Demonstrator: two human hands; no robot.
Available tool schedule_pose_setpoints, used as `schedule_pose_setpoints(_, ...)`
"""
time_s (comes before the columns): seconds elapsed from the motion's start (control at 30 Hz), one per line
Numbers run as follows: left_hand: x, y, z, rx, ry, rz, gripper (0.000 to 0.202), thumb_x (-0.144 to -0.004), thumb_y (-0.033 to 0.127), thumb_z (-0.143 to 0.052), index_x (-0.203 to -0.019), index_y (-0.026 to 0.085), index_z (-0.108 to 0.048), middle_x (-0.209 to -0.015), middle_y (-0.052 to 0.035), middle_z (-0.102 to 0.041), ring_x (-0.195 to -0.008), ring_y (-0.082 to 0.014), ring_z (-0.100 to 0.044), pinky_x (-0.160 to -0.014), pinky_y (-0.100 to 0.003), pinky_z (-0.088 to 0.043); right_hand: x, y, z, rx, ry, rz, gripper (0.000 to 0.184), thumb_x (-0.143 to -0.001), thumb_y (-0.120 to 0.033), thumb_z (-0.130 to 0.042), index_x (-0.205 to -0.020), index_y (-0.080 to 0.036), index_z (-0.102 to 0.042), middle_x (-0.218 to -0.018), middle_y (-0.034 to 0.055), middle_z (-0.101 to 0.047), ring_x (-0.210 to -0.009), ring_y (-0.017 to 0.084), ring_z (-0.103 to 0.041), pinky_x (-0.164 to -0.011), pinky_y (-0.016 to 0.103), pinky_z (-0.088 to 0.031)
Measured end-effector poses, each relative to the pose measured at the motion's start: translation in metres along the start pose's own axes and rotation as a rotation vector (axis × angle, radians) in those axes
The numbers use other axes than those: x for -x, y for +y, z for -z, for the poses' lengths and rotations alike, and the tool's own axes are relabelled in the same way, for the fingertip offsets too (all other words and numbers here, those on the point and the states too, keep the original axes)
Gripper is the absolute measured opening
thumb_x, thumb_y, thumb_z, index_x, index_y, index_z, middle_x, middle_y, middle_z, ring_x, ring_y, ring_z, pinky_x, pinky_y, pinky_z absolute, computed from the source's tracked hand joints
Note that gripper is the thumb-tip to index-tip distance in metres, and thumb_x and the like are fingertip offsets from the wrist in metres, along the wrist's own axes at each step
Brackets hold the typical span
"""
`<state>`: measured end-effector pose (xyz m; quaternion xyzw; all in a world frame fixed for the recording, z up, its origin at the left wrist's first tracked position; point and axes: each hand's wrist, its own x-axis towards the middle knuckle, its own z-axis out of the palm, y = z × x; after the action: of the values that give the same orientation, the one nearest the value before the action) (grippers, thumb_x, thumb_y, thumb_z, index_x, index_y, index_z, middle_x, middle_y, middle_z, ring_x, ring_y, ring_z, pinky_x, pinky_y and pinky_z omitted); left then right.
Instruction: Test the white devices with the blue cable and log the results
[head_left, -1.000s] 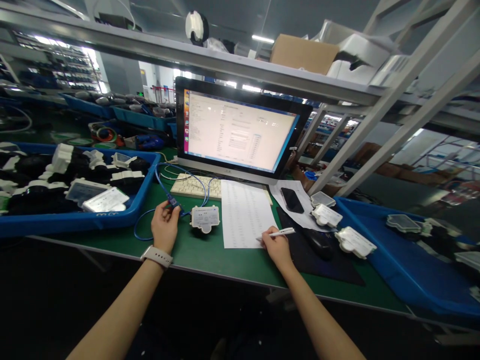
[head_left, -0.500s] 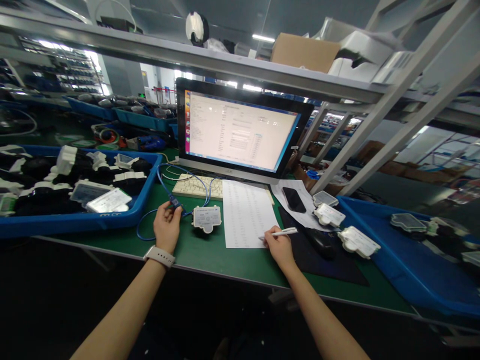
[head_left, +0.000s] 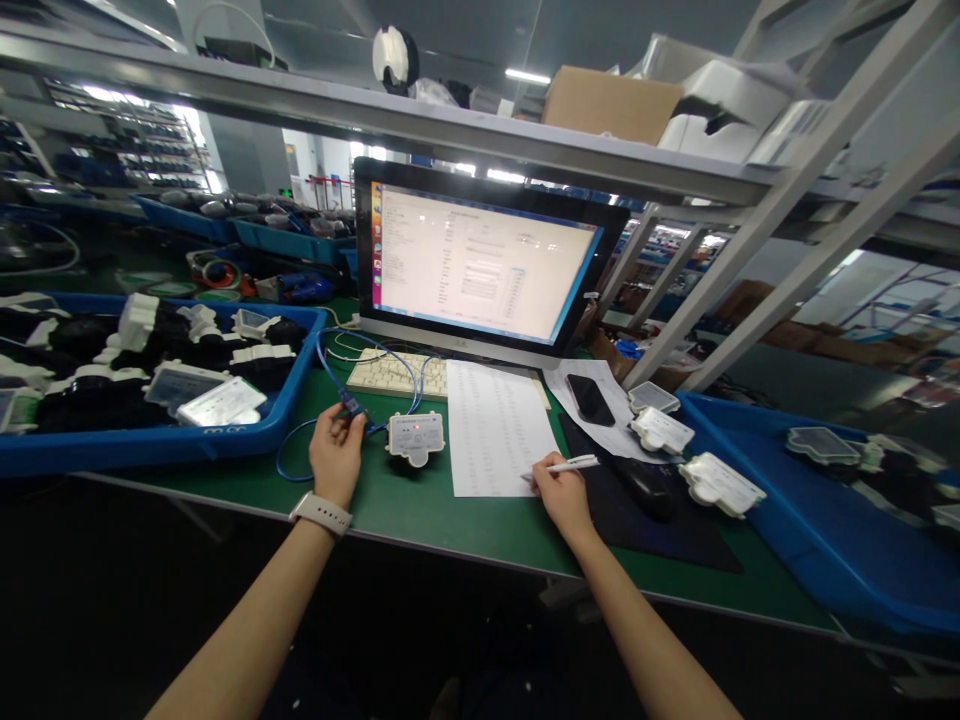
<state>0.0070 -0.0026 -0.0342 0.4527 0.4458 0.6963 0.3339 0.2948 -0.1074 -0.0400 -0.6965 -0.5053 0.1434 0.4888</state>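
Observation:
Between the fingertips of my left hand (head_left: 336, 445) is a blue cable connector (head_left: 352, 404), with blue cable (head_left: 292, 432) looping around it. Just right of that hand, a white-cased device (head_left: 416, 438) with a printed label lies on the green table, a small red light glowing on its face. My right hand (head_left: 559, 487) grips a white pen (head_left: 574, 464), its tip over the lower right of a printed sheet (head_left: 495, 430). The sheet's columns of text are too small to read.
Behind the sheet stand a keyboard (head_left: 386, 374) and a lit monitor (head_left: 480, 262). Blue bins (head_left: 247, 440) (head_left: 795, 510) of similar devices flank the table (head_left: 420, 510). A phone (head_left: 590, 400), a mouse (head_left: 641, 487) and several white-cased units sit at the right.
A red light now shows on the device beside my left hand; it was not visible before. Both hands keep their holds, and the view has shifted very slightly.

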Motion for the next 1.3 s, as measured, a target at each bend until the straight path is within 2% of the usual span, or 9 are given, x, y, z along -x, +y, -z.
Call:
schedule_pose_setpoints(0.3,-0.001,-0.002,0.000,-0.016,0.006,0.032,0.040,-0.068,0.032,-0.066,-0.102,0.015,-0.053,-0.090,-0.0090,-0.066,-0.085,-0.0199,-0.065,-0.082,-0.037,-0.051,-0.001,0.004,0.001,-0.033,0.015,-0.037,0.020,-0.064,-0.037,-0.048,-0.051,-0.023,-0.043,-0.044,-0.0038,-0.046,-0.047,0.014,-0.044,-0.050,0.025,-0.036)
schedule_pose_setpoints(0.47,-0.002,-0.006,0.002,-0.014,0.010,0.046,0.040,-0.068,0.036,-0.066,-0.100,0.015,-0.054,-0.090,-0.0101,-0.066,-0.085,-0.0208,-0.065,-0.080,-0.036,-0.052,-0.005,0.005,0.003,-0.125,0.037,-0.099,0.026,-0.065,-0.044,-0.047,-0.051,-0.023,-0.043,-0.042,-0.0027,-0.047,-0.039,0.013,-0.042,-0.040,0.024,-0.034)
schedule_pose_setpoints(0.6,-0.003,-0.010,0.002,0.013,0.004,0.061,0.042,-0.067,0.041,-0.066,-0.099,0.016,-0.054,-0.091,-0.0108,-0.066,-0.086,-0.0214,-0.065,-0.080,-0.036,-0.052,-0.012,0.004,0.008,-0.189,-0.017,-0.107,0.031,-0.065,-0.049,-0.048,-0.050,-0.022,-0.045,-0.040,-0.0015,-0.048,-0.034,0.012,-0.040,-0.034,0.023,-0.031)
schedule_pose_setpoints(0.77,-0.003,-0.011,0.003,0.022,0.008,0.068,0.043,-0.068,0.041,-0.066,-0.101,0.016,-0.054,-0.093,-0.0118,-0.067,-0.087,-0.0218,-0.065,-0.080,-0.036,-0.053,-0.019,0.013,0.016,-0.176,-0.048,-0.171,0.034,-0.063,-0.053,-0.050,-0.050,-0.022,-0.046,-0.039,-0.0028,-0.046,-0.035,0.011,-0.040,-0.037,0.023,-0.032)
schedule_pose_setpoints(0.93,-0.002,-0.010,0.004,-0.008,0.007,0.062,0.041,-0.069,0.040,-0.065,-0.101,0.016,-0.055,-0.094,-0.0113,-0.067,-0.089,-0.0222,-0.065,-0.080,-0.036,-0.053,-0.017,0.022,0.015,-0.138,-0.037,-0.155,0.036,-0.063,-0.055,-0.048,-0.050,-0.022,-0.047,-0.037,-0.0031,-0.044,-0.035,0.012,-0.039,-0.038,0.024,-0.031)
schedule_pose_setpoints(1.17,-0.003,-0.008,0.005,-0.026,0.004,0.069,0.040,-0.069,0.038,-0.067,-0.101,0.017,-0.056,-0.094,-0.0115,-0.067,-0.088,-0.0228,-0.065,-0.081,-0.037,-0.053,-0.015,0.011,0.014,-0.198,-0.010,-0.178,0.034,-0.061,-0.055,-0.049,-0.049,-0.023,-0.047,-0.038,-0.0019,-0.047,-0.035,0.012,-0.040,-0.037,0.025,-0.031)
schedule_pose_setpoints(1.3,-0.003,-0.008,0.005,-0.031,-0.006,0.069,0.039,-0.068,0.038,-0.067,-0.100,0.017,-0.056,-0.092,-0.0112,-0.067,-0.087,-0.0225,-0.065,-0.081,-0.037,-0.053,-0.013,0.002,0.014,-0.314,-0.003,-0.231,0.034,-0.056,-0.053,-0.054,-0.062,-0.020,-0.057,-0.045,0.0002,-0.054,-0.036,0.012,-0.042,-0.034,0.023,-0.030)
